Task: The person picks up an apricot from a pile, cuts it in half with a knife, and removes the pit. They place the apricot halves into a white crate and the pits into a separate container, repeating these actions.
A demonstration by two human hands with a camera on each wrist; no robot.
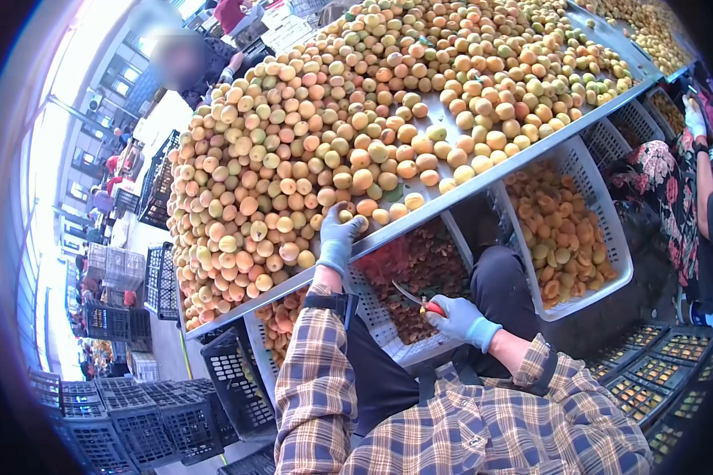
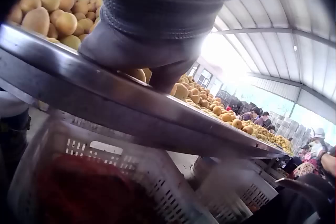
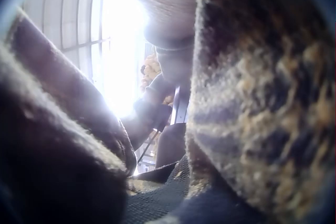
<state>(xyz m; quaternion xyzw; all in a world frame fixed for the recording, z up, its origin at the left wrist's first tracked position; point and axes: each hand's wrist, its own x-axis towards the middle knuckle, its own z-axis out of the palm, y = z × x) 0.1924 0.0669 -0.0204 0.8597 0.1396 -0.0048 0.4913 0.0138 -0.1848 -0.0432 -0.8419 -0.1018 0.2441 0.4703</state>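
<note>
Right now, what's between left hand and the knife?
Head view: from left hand to knife, the metal table rim, then dark reddish contents of the white crate below.

The plaid sleeve [image 1: 312,380] is navy, tan and white.

Head cam bright w/ fisheye-curved edges, window glare at L (wrist cams dimmer, R one backlit & blurry).

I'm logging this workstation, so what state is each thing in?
Left hand: curled round a fruit.
Right hand: gripping the knife.
Knife: blade bare.
Table: heaped with whole fruit.
Right white crate: well filled with cut fruit.
Middle white crate: holding a red-brown pile, contents unclear.
</note>
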